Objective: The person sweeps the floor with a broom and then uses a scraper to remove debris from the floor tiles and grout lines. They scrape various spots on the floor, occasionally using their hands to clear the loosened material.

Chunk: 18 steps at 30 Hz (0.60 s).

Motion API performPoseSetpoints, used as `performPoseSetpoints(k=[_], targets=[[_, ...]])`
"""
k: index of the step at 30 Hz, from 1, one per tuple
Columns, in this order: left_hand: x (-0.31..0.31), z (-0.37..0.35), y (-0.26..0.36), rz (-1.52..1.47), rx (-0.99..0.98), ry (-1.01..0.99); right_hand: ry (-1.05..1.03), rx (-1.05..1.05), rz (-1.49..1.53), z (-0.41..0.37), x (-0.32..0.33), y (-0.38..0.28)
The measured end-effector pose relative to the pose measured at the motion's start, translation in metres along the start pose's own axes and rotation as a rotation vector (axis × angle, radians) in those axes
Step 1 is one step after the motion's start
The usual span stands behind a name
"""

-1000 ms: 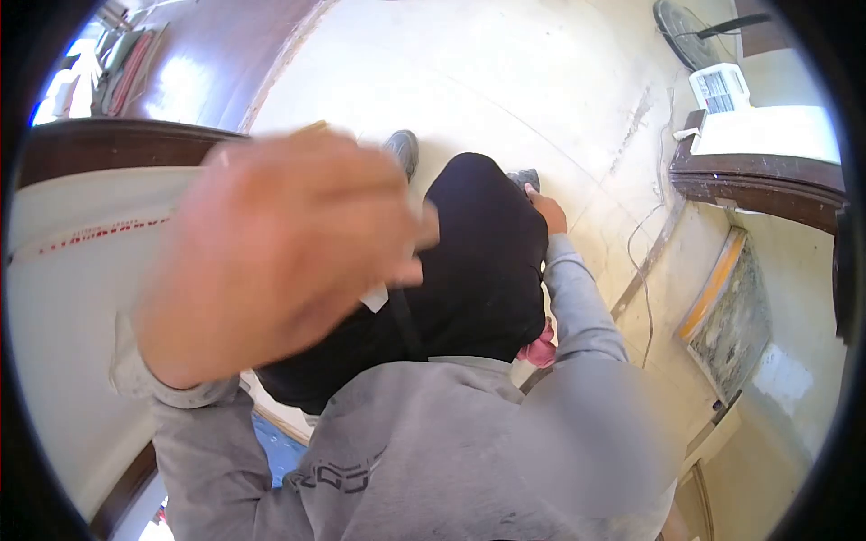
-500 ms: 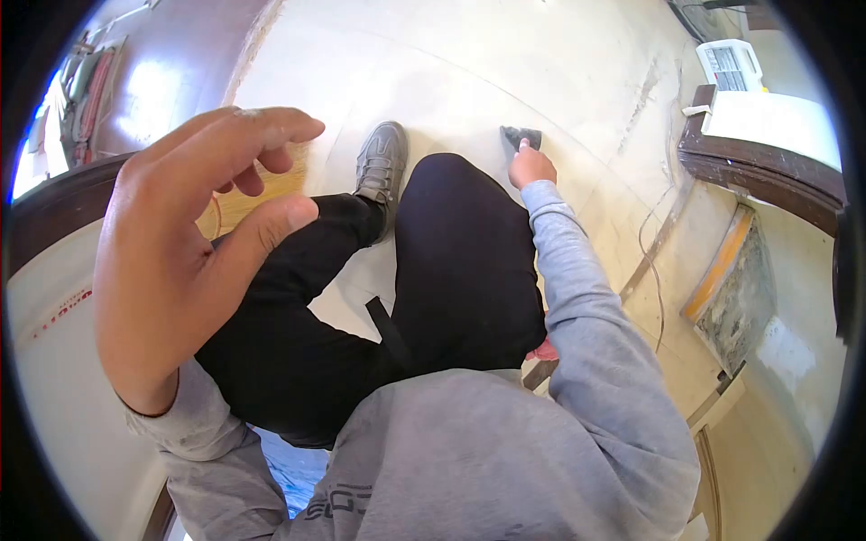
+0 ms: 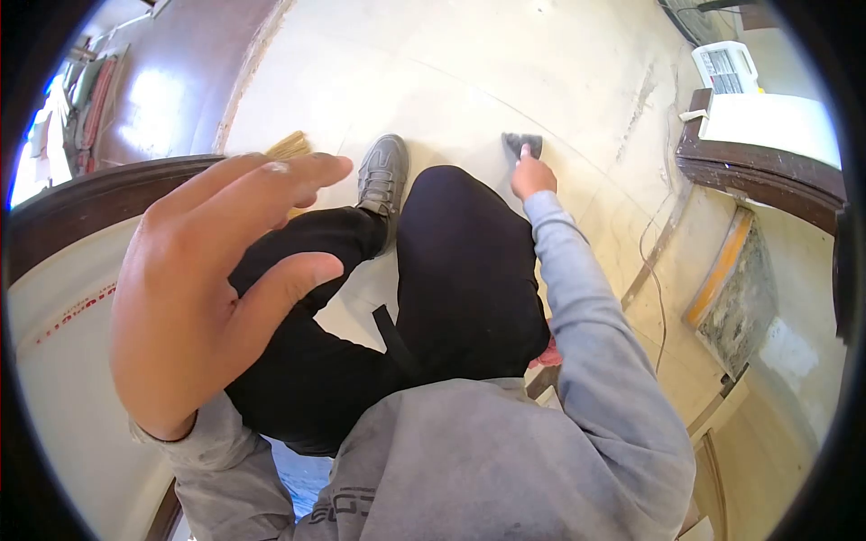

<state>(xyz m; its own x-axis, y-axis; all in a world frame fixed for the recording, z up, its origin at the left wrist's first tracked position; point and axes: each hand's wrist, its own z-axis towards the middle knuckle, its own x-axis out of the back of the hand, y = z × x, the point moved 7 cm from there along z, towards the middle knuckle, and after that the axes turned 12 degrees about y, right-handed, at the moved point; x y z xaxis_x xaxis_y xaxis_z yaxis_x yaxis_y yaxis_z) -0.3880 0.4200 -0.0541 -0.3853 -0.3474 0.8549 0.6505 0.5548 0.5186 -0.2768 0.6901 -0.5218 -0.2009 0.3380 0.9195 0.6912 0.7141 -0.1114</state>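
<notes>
Item 1: right hand [image 3: 532, 177], arm stretched forward, fingers bunched on the near edge of a dark pad [image 3: 523, 142]. The pad lies flat on the pale floor [image 3: 469, 63]. Whether they grip it or only press it, we cannot tell.
Item 2: left hand [image 3: 207, 298], raised near the lens, fingers spread, empty.
Step, as we judge it: working the pad over the floor. A next stroke calls for steady downward pressure and a flat pad.

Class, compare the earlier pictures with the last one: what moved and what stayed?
The raised left hand drew back from the lens and opened, empty. The right hand slid the dark grey pad forward over the pale floor, gripping it throughout. The grey shoe stayed planted.
</notes>
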Motion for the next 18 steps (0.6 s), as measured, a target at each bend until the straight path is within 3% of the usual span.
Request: performPoseSetpoints(k=[3, 8, 12, 18], targets=[[0.006, -0.002, -0.004, 0.043, 0.037, 0.01, 0.055, -0.078, 0.042, 0.016, 0.01, -0.013], [0.001, -0.016, -0.008, 0.08, 0.134, -0.109, -0.032, 0.221, -0.002, 0.003, -0.005, -0.072], [-0.002, -0.025, -0.017, 0.075, 0.179, -0.098, 0.049, 0.049, 0.049, 0.059, 0.012, -0.089], [-0.001, -0.032, -0.034, 0.14, 0.243, -0.149, 0.035, 0.116, 0.02, 0.05, 0.001, -0.123]])
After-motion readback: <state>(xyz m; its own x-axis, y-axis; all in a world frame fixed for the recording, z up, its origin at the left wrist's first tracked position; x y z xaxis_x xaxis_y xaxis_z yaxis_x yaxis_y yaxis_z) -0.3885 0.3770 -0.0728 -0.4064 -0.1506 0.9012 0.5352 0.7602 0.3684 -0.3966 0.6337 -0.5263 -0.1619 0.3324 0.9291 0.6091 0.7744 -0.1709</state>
